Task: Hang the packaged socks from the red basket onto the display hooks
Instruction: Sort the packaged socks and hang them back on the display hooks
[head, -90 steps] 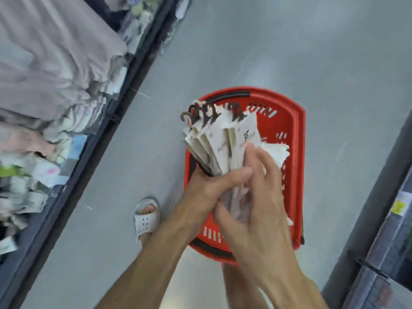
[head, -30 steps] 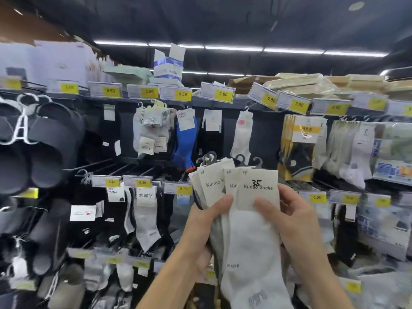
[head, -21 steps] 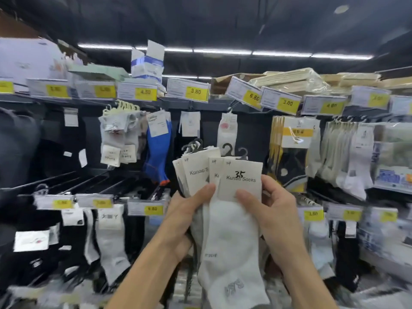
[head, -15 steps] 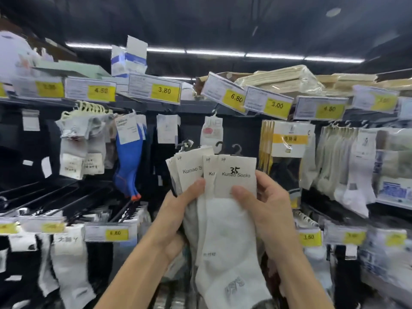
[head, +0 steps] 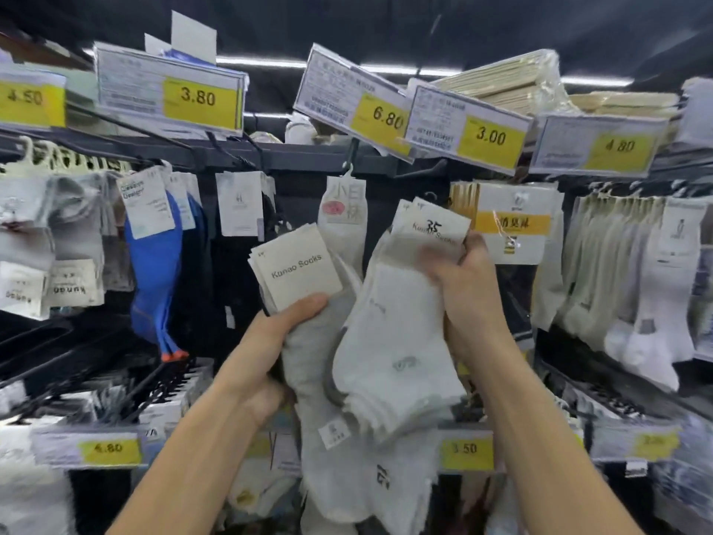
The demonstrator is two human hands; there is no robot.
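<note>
Separating now: front socks (head: 397, 341) in right hand (head: 467, 287), stack (head: 297, 264) in left hand (head: 266, 341).

The left hand (head: 277, 341) holds the left bundle (head: 297, 272) from below. The right hand (head: 467, 287) grips the right bundle (head: 393, 341) near its top, at 2 o'clock from the other. The bundles overlap, the right one in front. Behind them runs a rail (head: 301, 156), with tags (head: 169, 92) above it from 10 to 2 o'clock. Hanging socks (head: 636, 264) fill 9 and 3 o'clock. Lower tags (head: 465, 449) sit at 6 o'clock.
</note>
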